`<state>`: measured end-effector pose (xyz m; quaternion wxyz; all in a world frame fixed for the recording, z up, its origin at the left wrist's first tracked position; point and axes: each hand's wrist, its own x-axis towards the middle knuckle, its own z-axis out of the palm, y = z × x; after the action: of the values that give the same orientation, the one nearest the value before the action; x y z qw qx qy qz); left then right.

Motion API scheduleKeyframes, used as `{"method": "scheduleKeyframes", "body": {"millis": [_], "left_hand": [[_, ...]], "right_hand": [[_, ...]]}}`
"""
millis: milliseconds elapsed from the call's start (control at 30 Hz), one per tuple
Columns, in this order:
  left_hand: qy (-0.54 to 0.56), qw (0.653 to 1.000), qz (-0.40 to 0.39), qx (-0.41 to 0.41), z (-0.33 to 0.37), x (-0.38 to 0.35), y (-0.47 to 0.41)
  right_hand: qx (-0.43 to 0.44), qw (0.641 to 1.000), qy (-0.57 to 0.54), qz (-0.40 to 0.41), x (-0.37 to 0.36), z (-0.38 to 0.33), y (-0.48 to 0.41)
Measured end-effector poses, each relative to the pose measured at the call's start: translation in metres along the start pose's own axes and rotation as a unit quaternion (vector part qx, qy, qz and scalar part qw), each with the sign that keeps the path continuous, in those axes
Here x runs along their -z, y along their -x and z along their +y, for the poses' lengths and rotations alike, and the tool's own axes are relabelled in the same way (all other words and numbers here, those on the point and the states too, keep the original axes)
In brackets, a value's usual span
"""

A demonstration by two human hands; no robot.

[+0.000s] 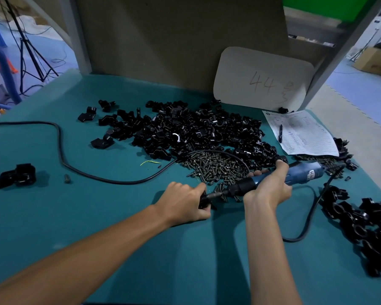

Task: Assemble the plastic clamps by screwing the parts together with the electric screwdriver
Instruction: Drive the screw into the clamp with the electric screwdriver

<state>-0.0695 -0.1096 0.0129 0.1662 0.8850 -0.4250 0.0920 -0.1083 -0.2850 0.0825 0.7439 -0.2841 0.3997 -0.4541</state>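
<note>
My right hand (269, 186) grips the blue electric screwdriver (299, 175), which lies almost level and points left. Its black nose and bit (220, 193) reach a black plastic clamp (204, 200) that my left hand (185, 203) grips just above the green table; most of that clamp is hidden by my fingers. A heap of dark screws (216, 167) lies just behind the tool. A large pile of loose black clamp parts (196, 128) spreads across the middle of the table.
A row of black clamps (365, 225) runs along the right edge. One more clamp (15, 176) sits far left, with a stray screw (67, 178) near it. The tool's black cable (59, 142) loops over the table (97, 216). A paper form with a pen (304, 133) and a white board (262, 78) stand at the back right.
</note>
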Motion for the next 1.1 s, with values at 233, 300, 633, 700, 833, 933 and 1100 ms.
{"method": "scheduleKeyframes", "body": {"millis": [233, 300, 633, 700, 833, 933, 1100], "left_hand": [[-0.002, 1.0, 0.014, -0.01, 0.0, -0.002, 0.002], [0.0, 1.0, 0.021, -0.009, 0.0, -0.001, 0.002], [0.061, 0.997, 0.045, 0.026, -0.002, -0.001, 0.005], [0.053, 0.997, 0.054, 0.01, -0.001, -0.002, 0.003], [0.046, 0.995, 0.091, 0.006, -0.002, -0.004, 0.002], [0.038, 0.992, 0.119, -0.007, -0.002, -0.002, 0.002], [0.039, 0.992, 0.116, -0.011, -0.001, 0.001, 0.002]], "right_hand": [[-0.002, 1.0, -0.007, -0.007, 0.003, -0.003, 0.002], [-0.006, 1.0, -0.002, -0.012, 0.001, -0.005, 0.004], [-0.002, 0.994, -0.04, -0.106, 0.002, -0.037, -0.017], [0.004, 0.983, 0.114, -0.143, 0.013, -0.057, -0.036], [0.081, 0.833, 0.507, -0.205, 0.051, -0.055, -0.051], [0.161, 0.705, 0.655, -0.218, 0.066, -0.04, -0.046], [0.41, 0.529, 0.696, -0.261, 0.07, -0.015, -0.013]]}}
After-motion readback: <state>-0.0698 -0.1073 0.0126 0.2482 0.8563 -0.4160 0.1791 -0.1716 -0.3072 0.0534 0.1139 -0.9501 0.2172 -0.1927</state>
